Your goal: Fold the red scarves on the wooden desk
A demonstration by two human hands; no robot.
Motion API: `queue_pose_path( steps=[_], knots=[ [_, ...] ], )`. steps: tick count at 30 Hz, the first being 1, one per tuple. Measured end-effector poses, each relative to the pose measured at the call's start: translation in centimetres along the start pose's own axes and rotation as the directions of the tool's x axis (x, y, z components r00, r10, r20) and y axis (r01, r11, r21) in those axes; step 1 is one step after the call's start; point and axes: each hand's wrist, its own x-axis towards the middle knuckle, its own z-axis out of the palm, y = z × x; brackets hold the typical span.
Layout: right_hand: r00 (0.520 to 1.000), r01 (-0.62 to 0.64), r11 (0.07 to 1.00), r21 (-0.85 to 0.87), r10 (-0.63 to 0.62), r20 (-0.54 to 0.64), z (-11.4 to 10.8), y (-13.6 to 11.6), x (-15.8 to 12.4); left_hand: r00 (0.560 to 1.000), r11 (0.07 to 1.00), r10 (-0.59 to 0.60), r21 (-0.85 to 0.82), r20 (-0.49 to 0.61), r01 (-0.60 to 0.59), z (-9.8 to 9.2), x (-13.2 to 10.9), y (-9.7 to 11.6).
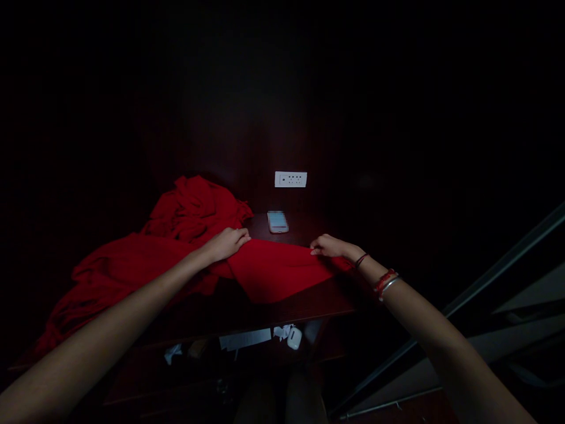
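Head view shows the left hand and the right hand at the far edge of a red cloth, which lies on a dark desk. The right fingers pinch that edge; the left fingers curl onto it and seem to grip it too, though their tips are partly hidden. Between the hands the cloth is fairly flat, its near corner pointing toward the person, while the rest spreads in loose folds to the left and heaps up behind the left forearm. The step in hand looks like straightening or lining up this edge. Judging by that, the next move calls for keeping both pinches even and drawing the slack from the left without bunching the flat part. A phone lies just beyond the edge, below a wall socket, so a low sweep away from the person could catch it.
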Motion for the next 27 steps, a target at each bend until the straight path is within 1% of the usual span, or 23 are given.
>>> queue_pose_path(
  steps=[1,3,5,8,10,13,16,18,20,21,22,24,27],
  knots=[
    [1.0,0.004,1.0,0.022,-0.004,0.006,0.4,0.2,0.0,1.0,1.0,0.004,0.003,-0.002,-0.004,-0.2,0.1,-0.1],
    [1.0,0.021,0.998,0.058,-0.02,-0.017,1.3,0.1,0.0,1.0,1.0,0.003,0.016,-0.009,-0.003,-0.6,0.1,-0.1],
    [0.996,0.032,0.997,0.072,-0.026,-0.081,2.3,-0.4,0.3,1.0,1.0,-0.001,0.029,-0.013,0.002,-1.0,0.2,0.0],
    [0.98,0.013,0.998,0.057,-0.001,-0.2,3.3,-1.5,1.0,1.0,0.998,-0.015,0.063,-0.018,0.016,-1.3,0.0,0.0],
    [0.968,-0.016,0.999,0.047,0.027,-0.251,3.5,-1.9,1.4,0.999,0.994,-0.034,0.105,-0.025,0.037,-1.3,-0.2,-0.2],
    [0.958,-0.06,0.998,0.024,0.064,-0.279,3.0,-1.8,1.6,0.998,0.984,-0.054,0.168,-0.027,0.058,-1.2,-0.6,-0.7],
    [0.966,-0.084,0.996,-0.028,0.074,-0.249,2.2,-1.3,1.3,0.998,0.974,-0.059,0.218,-0.027,0.063,-0.8,-0.9,-0.8],
    [0.983,-0.079,0.996,-0.05,0.069,-0.167,1.6,-1.2,1.1,0.998,0.965,-0.055,0.254,-0.036,0.063,-0.6,-0.9,-0.5],
    [0.997,-0.036,0.999,-0.023,0.035,-0.068,1.2,-1.6,1.2,0.999,0.956,-0.028,0.29,-0.038,0.038,-0.8,-0.9,0.3],
    [0.999,-0.004,1.0,0.012,0.005,-0.043,1.1,-1.9,1.4,0.999,0.951,-0.003,0.309,-0.035,0.014,-0.9,-0.8,0.7],
    [0.999,0.03,0.998,0.055,-0.027,-0.046,1.1,-2.4,1.8,0.999,0.946,0.025,0.324,-0.028,-0.015,-1.1,-0.7,1.2],
    [0.99,0.088,0.988,0.123,-0.073,-0.125,1.2,-3.7,2.7,0.997,0.941,0.071,0.333,-0.015,-0.062,-1.7,-0.6,2.1],
    [0.959,0.115,0.985,0.131,-0.076,-0.272,1.5,-5.4,4.3,0.997,0.946,0.079,0.316,-0.011,-0.072,-2.4,-0.6,2.9]
  ],
)
